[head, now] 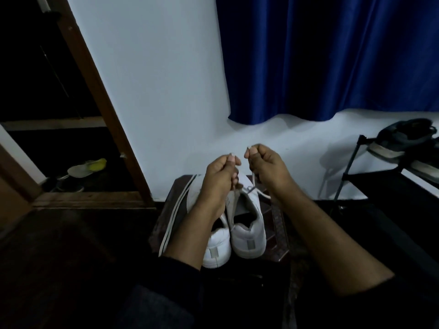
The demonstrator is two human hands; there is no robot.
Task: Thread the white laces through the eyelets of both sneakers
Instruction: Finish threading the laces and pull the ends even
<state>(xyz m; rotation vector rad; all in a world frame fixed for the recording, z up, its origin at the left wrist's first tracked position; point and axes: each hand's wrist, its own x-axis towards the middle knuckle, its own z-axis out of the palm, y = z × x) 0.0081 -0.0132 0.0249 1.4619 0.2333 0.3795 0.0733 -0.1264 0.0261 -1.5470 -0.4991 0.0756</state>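
Note:
Two white sneakers stand side by side on a dark low stool (276, 236), heels toward me: the left sneaker (217, 248) and the right sneaker (249, 231). A white lace (257, 192) runs through the front eyelets of the right sneaker. My left hand (219, 175) is raised above the shoes and pinches one end of this lace. My right hand (263, 163) pinches the other end, level with the left. Both lace ends are pulled upward. My left forearm hides most of the left sneaker's front.
A white wall and a blue curtain (332, 58) are behind the stool. A black shoe rack (370, 176) with dark shoes (406, 138) stands at the right. A wooden door frame (99, 98) is at the left, with a yellow-green shoe (88, 167) beyond it.

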